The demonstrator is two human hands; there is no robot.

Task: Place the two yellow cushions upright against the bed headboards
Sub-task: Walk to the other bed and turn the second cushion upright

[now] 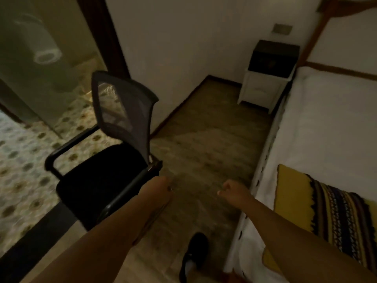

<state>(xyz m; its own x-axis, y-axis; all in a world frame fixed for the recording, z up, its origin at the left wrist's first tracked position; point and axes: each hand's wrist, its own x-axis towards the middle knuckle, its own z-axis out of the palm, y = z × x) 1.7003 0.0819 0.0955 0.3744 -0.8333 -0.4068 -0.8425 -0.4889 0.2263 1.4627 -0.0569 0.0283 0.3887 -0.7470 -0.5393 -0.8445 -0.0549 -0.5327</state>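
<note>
My left hand [161,186] and right hand [232,190] are loosely curled and hold nothing. One yellow cushion [293,193] lies flat on the bed [326,119] at four o'clock. I should grip two opposite edges, then stand it against the headboard [346,37] at one o'clock.

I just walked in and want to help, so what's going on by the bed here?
A person stands between a black office chair and the bed, arms stretched forward. The left hand and right hand are loosely curled and hold nothing. One yellow striped cushion lies flat on the bed near its edge, beside the right forearm and far from the headboard, so it is not yet propped up. No second cushion is in view.
</note>
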